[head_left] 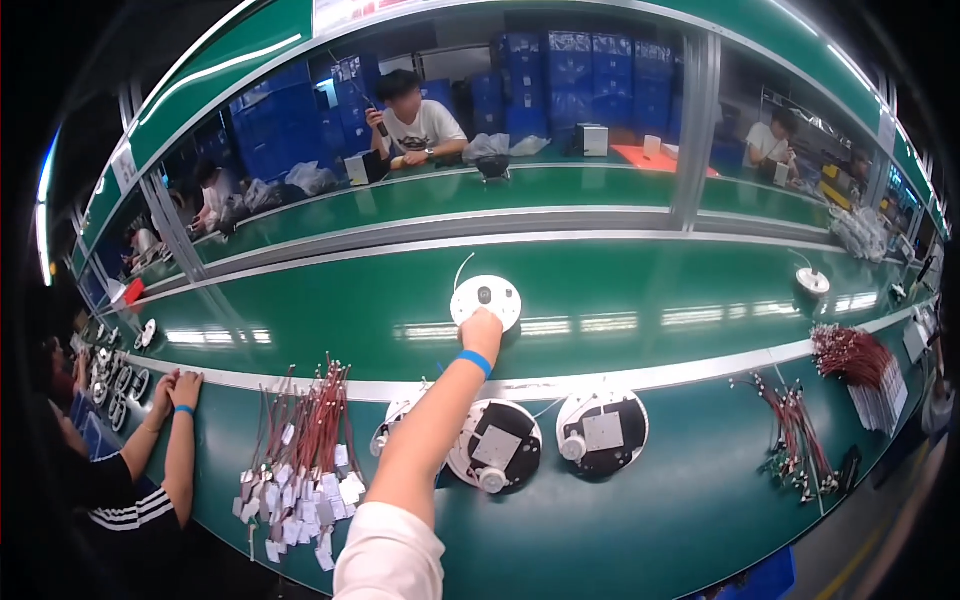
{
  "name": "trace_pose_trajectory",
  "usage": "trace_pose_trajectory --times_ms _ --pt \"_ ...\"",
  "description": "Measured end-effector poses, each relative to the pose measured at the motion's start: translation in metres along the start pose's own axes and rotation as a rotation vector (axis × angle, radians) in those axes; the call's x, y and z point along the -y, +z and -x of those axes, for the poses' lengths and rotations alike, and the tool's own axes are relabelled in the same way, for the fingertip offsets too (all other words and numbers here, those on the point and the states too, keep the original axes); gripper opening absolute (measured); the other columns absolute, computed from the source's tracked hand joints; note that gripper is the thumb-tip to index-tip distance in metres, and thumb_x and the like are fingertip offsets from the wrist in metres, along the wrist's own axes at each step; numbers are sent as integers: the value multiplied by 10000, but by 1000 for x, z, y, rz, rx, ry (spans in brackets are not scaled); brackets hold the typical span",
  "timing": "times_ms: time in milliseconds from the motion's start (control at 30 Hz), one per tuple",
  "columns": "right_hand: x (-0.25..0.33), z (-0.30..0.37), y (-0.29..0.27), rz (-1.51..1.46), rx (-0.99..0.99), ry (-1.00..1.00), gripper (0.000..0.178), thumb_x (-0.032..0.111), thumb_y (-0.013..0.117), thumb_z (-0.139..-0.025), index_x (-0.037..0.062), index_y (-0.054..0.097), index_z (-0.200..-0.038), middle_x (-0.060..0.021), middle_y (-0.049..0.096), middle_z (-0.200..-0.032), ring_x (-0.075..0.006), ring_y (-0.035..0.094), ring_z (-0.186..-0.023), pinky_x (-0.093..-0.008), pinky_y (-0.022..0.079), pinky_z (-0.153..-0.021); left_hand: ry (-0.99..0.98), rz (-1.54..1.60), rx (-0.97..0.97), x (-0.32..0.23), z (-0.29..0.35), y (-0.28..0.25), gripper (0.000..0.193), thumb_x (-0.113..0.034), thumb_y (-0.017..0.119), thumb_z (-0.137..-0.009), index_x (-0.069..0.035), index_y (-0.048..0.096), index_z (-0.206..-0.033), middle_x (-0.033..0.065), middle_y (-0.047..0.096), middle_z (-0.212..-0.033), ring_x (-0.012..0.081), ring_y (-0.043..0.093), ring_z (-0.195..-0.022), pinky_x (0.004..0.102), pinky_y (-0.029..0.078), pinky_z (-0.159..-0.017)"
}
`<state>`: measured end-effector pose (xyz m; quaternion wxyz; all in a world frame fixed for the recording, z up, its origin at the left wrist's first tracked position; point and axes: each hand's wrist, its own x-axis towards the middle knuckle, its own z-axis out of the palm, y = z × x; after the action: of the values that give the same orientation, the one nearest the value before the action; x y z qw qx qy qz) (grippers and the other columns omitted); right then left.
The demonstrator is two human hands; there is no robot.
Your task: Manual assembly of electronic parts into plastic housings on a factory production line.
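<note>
My left hand (482,327), with a blue band on the wrist, reaches forward over the bench and grips the near edge of a white round device (487,297) lying on the green conveyor belt (640,290). A thin white lead curls up from the device's far side. My right hand is out of view. Below my forearm, on the near green bench (650,510), lie two round units with black insides, one (495,446) beside my arm and one (603,430) further right. A third unit (392,418) is partly hidden by my arm.
A bundle of red wire harnesses with white tags (300,450) lies left of my arm. More red wires (795,435) and another bundle (850,355) lie at the right. Another white disc (812,281) sits on the belt. A co-worker's hands (176,388) rest on the bench at left. A person (415,120) sits opposite.
</note>
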<state>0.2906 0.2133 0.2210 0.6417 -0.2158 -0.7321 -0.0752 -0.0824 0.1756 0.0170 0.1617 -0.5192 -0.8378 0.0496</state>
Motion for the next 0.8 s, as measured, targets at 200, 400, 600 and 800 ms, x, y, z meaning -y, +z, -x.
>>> trace_pose_trajectory --times_ms 200,400,600,800 --pt "22 8 -4 -136 47 77 369 230 394 -836 -1 439 -1120 -138 503 -1055 -225 490 -962 -320 375 -850 -28 191 -254 20 -6 -18 44 -72 514 -723 -34 500 -740 148 562 -706 271 590 -677 350 488 -549" --pt "50 27 0 -320 201 148 373 237 376 -844 -10 442 -1115 -138 505 -1051 -218 495 -951 -315 381 -840 -4 506 -371 58 40 -109 159 -138 568 -707 -17 486 -769 209 557 -689 386 544 -673 467 438 -594" --pt "87 56 -12 -464 418 226 378 244 358 -852 -19 445 -1111 -138 507 -1047 -211 500 -939 -311 388 -831 48 877 -724 101 138 -206 156 -112 589 -710 -16 509 -804 170 588 -746 293 593 -643 337 458 -552" --pt "123 67 -14 -608 508 267 386 251 340 -861 -27 447 -1106 -139 509 -1044 -203 505 -928 -306 394 -822 -65 1411 -712 94 247 -231 124 -31 494 -782 31 479 -888 92 576 -843 159 600 -665 217 477 -536"
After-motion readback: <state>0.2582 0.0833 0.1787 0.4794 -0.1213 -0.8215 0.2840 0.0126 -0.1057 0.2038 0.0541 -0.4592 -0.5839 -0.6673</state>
